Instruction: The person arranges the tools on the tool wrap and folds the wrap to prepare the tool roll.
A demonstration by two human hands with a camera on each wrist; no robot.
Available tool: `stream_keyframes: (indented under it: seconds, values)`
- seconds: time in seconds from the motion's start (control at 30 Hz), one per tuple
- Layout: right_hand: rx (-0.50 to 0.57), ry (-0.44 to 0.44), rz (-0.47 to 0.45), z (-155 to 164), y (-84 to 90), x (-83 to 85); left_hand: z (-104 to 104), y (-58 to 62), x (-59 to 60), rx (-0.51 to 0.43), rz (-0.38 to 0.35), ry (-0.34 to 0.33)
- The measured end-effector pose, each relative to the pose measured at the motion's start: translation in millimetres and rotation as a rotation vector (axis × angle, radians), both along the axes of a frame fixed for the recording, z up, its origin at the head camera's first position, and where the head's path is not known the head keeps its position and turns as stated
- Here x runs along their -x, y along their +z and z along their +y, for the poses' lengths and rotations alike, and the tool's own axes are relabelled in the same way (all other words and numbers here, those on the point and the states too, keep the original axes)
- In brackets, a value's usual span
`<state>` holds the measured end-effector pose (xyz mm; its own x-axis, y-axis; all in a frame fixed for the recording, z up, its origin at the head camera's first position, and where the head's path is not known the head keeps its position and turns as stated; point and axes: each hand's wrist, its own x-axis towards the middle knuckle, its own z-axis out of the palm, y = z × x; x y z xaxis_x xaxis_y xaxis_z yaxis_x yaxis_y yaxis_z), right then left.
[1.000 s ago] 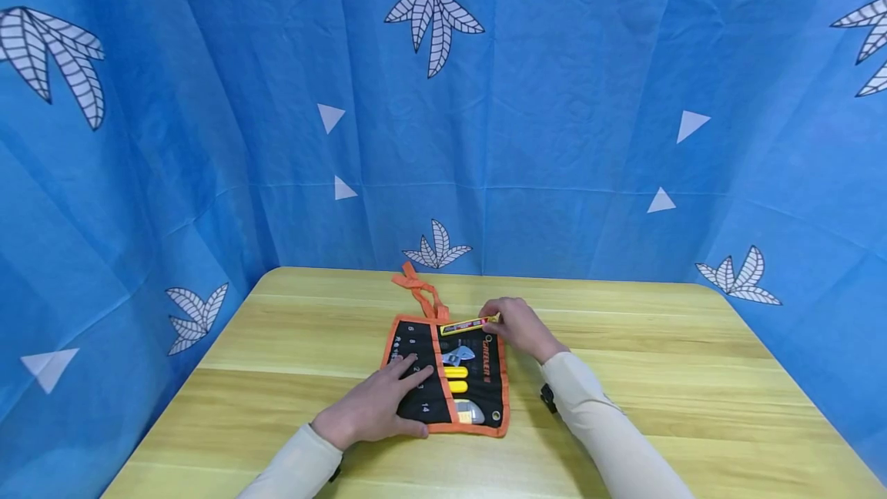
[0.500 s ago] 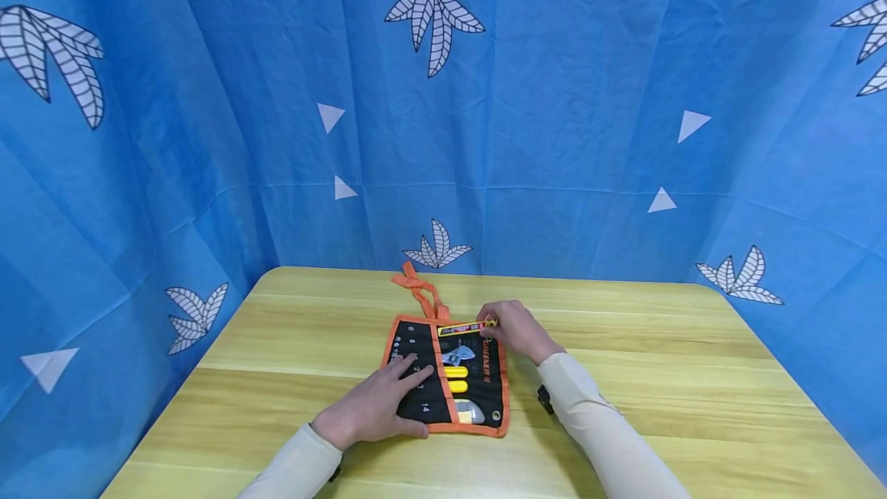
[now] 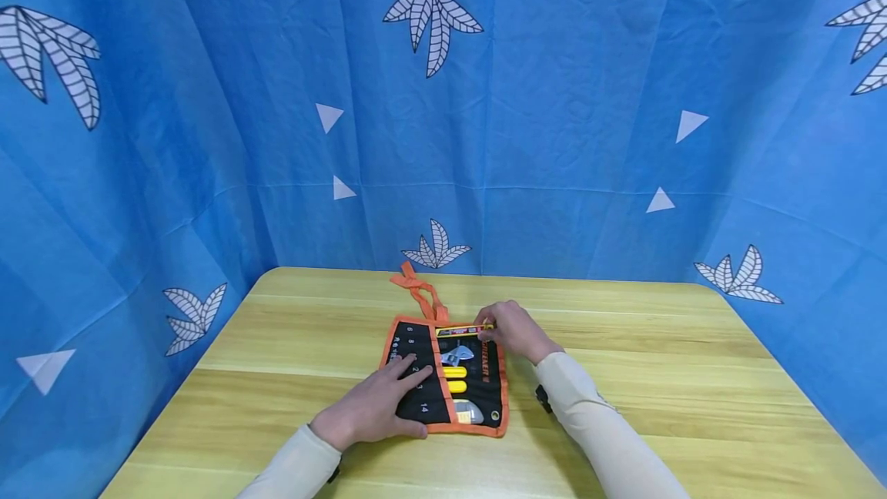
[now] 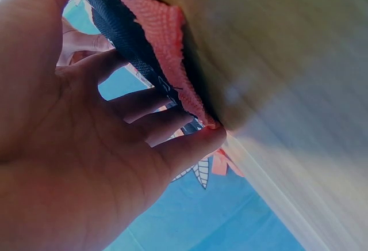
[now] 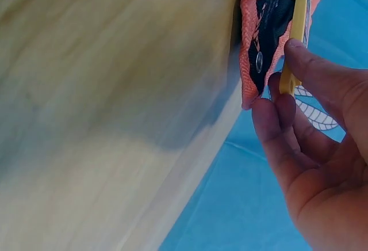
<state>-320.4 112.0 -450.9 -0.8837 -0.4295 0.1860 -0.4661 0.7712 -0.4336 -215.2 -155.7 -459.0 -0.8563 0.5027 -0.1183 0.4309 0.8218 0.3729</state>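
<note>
A black tool pouch with orange edging [image 3: 495, 399] lies spread out, with numbered pockets on its left part. My left hand [image 3: 370, 404] rests on those pockets with its fingers spread. In the left wrist view, the little finger is right at the orange edging [image 4: 169, 41]. At the pouch's far right corner, my right hand [image 3: 516, 331] pinches a flat yellow tool with a printed label [image 3: 459, 331]. Its left end is at the top pocket's orange edge. In the right wrist view, thumb and fingertips hold the yellow tool [image 5: 299, 18] near its end.
An adjustable wrench [image 3: 459, 355], two yellow handles [image 3: 456, 372] and a grey rounded tool end [image 3: 473, 412] stick out of other pockets. An orange tie strap [image 3: 419, 289] trails behind the pouch. The wooden table [image 3: 658, 360] ends at a blue patterned curtain [image 3: 568, 137].
The right hand has slid the yellow tool slightly left and down, its left end coming to the pocket edge. The left hand has stayed in place on the pouch.
</note>
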Motion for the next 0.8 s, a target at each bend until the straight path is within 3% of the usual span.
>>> stream_keyframes:
  seconds: [0.8]
  values:
    - [-0.037, 0.055, -0.098, 1.3, 2.2, 0.4, -0.6, -1.3, 0.6, 0.007, -0.004, -0.006]
